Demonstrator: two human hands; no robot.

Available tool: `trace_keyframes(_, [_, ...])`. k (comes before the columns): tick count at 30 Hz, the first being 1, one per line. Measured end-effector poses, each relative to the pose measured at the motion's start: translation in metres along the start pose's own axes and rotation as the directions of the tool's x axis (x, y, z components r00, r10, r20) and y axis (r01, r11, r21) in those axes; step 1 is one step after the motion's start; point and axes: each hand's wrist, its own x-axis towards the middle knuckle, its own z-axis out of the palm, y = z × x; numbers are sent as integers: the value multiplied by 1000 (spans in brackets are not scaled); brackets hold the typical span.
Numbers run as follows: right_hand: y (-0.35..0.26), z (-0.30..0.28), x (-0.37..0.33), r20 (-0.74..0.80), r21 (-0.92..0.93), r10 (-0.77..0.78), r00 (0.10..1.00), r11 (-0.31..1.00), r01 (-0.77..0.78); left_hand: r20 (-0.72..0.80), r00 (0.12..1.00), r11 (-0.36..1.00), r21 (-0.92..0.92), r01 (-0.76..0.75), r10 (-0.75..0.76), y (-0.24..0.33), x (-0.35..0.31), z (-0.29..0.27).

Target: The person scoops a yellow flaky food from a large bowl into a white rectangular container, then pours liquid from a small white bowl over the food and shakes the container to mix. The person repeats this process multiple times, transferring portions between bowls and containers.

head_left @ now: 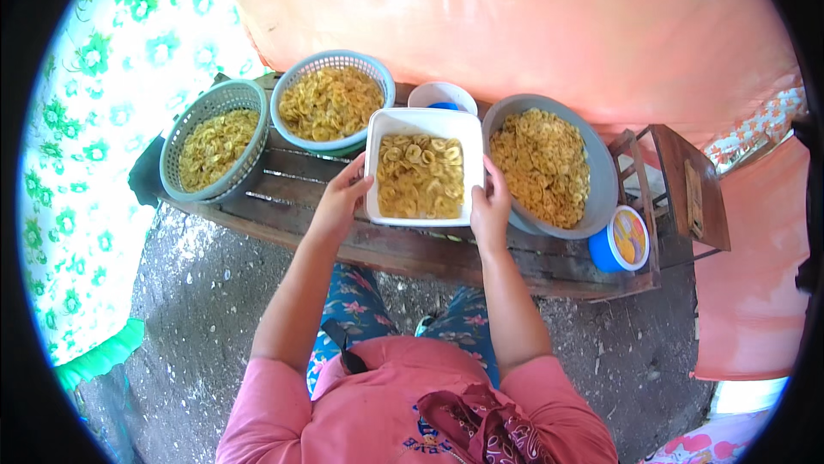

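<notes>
Between my two hands is a white square plastic tub (374, 202), held over the wooden bench and tilted so its inside shows. Thin yellow banana chips (421, 176) lie in its lower part. My left hand (342, 198) grips the tub's left side, and my right hand (490, 211) grips its right side, the thumb on the near wall. Just right of the tub stands a large grey basin (603, 181) with a heap of smaller yellow-brown chips (541, 168). Behind the tub is a round white bowl (442, 92) with something blue inside.
Two grey-green perforated baskets (172, 151) of chips stand left on the slatted wooden bench (403, 260). A blue round tub (606, 251) with a white-rimmed lid sits at the right end, beside a brown wooden chair (687, 189). Orange cloth (532, 26) hangs behind; green-flowered cloth (94, 155) hangs left.
</notes>
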Motion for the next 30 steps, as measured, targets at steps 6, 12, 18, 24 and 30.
trace_keyframes(6, [2,-2,-4,64,-160,147,987,978,-135,17,999,999,-5,34,-34,-1,-5,1])
trace_keyframes(12, [-2,-2,-14,69,-177,109,992,980,-95,-30,999,999,32,25,-24,0,-11,3])
trace_keyframes(18, [-6,-4,-17,14,-195,-97,995,976,98,17,996,995,19,-93,93,-3,-12,-3])
trace_keyframes(24, [0,-5,-16,2,-78,-282,959,956,282,-10,999,996,71,-46,47,-11,-9,-7])
trace_keyframes(30, [10,-8,-10,0,-110,60,998,992,-60,-5,1000,997,72,-9,9,-8,-6,-2])
